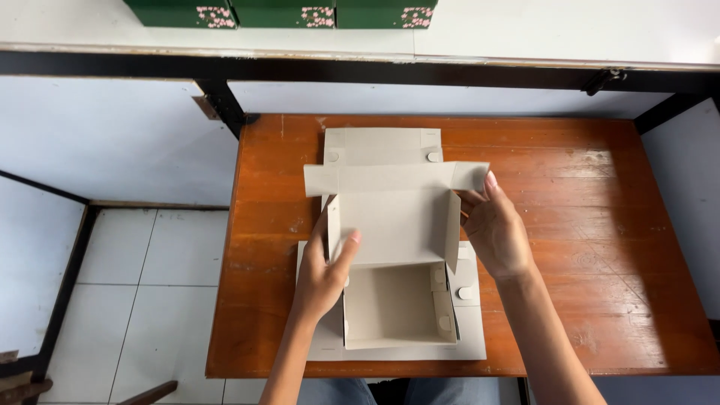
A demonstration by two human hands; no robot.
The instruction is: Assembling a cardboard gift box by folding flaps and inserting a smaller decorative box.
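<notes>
Grey cardboard box (394, 225) btwn both hands, left hand (322, 274) gripping wall, right hand (495, 229) prob holding flap

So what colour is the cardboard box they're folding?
The cardboard box is plain pale grey-beige, with no pattern. The head view shows it, on the brown wooden table.

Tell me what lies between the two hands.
In the head view, the raised grey cardboard panel of the folding box spans between the left hand and right hand; both touch its side flaps.

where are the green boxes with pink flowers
In the head view, three dark green boxes with pink flower prints sit in a row on the white shelf above the wooden table.
</notes>
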